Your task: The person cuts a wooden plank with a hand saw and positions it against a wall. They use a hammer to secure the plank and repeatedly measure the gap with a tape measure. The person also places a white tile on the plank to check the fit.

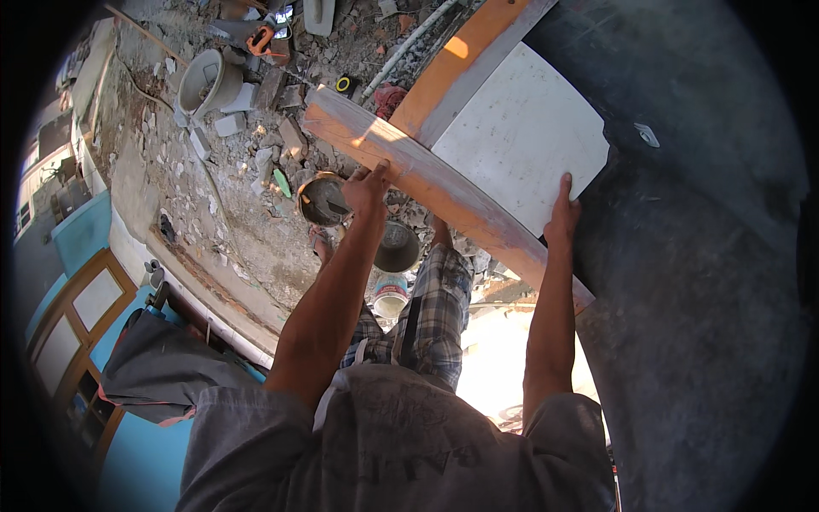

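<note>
A long wooden beam (461,203), orange on its side with a worn grey face, runs slantwise in front of me. My left hand (368,188) grips its near edge toward the left end. Beyond the beam, a white tile-like panel (522,128) with small specks sits in the corner between this beam and a second orange-and-grey timber (461,68). The fingers of my right hand (561,215) curl on the panel's lower right edge, near the beam; the thumb side is partly hidden.
Rubble and brick pieces (293,136) cover the ground ahead. A pale bucket (210,84), a tan-rimmed basin (322,198), a dark bowl (397,247) and a paint pail (391,295) stand around my legs. An orange-handled saw (260,39) and tape measure (345,84) lie ahead. A dark wall (699,282) rises at right.
</note>
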### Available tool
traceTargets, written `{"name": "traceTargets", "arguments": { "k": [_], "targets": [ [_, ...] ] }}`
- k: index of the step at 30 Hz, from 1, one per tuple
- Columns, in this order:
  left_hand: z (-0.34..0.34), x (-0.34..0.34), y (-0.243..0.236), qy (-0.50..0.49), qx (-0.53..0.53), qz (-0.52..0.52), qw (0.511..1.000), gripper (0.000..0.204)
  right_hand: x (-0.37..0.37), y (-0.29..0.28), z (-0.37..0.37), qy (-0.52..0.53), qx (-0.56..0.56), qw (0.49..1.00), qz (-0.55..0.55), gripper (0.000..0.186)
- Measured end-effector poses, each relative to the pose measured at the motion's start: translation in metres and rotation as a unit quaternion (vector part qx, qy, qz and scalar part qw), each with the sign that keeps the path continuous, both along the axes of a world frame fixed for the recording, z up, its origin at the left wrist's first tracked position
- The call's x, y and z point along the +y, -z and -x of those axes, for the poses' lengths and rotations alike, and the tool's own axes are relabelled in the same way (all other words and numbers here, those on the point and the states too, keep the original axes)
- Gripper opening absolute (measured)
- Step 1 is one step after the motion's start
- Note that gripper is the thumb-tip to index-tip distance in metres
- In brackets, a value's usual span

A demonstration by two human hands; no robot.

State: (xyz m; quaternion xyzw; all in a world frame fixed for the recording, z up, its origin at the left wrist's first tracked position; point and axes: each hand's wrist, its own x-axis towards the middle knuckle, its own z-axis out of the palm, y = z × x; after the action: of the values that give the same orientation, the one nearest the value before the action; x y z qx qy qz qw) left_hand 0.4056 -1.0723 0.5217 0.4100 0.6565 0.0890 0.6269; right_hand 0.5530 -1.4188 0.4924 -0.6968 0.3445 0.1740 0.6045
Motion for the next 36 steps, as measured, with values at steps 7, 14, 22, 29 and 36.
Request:
{"name": "traceTargets", "arguments": {
  "k": [7,14,22,29,36],
  "targets": [
    [-0.003,0.001,-0.004,-0.001,0.004,-0.001,1.000,0.032,0.003,-0.005,-0.002,-0.023,-0.018,0.999,0.014,0.081],
    [-0.001,0.005,0.005,0.002,0.002,0.008,1.000,0.028,0.001,-0.009,-0.006,-0.031,0.064,0.994,0.083,0.091],
    [0.001,0.007,0.014,0.005,0.000,0.000,1.000,0.032,0.005,-0.013,-0.006,-0.005,0.080,0.994,0.076,0.093],
    [0.012,0.011,0.021,-0.013,-0.013,0.004,1.000,0.028,0.000,0.006,0.000,-0.016,0.025,0.998,0.057,0.087],
    [0.002,-0.001,0.010,-0.029,-0.024,-0.010,0.999,0.032,0.007,-0.004,-0.003,-0.009,0.058,0.998,0.029,0.090]
  ]
}}
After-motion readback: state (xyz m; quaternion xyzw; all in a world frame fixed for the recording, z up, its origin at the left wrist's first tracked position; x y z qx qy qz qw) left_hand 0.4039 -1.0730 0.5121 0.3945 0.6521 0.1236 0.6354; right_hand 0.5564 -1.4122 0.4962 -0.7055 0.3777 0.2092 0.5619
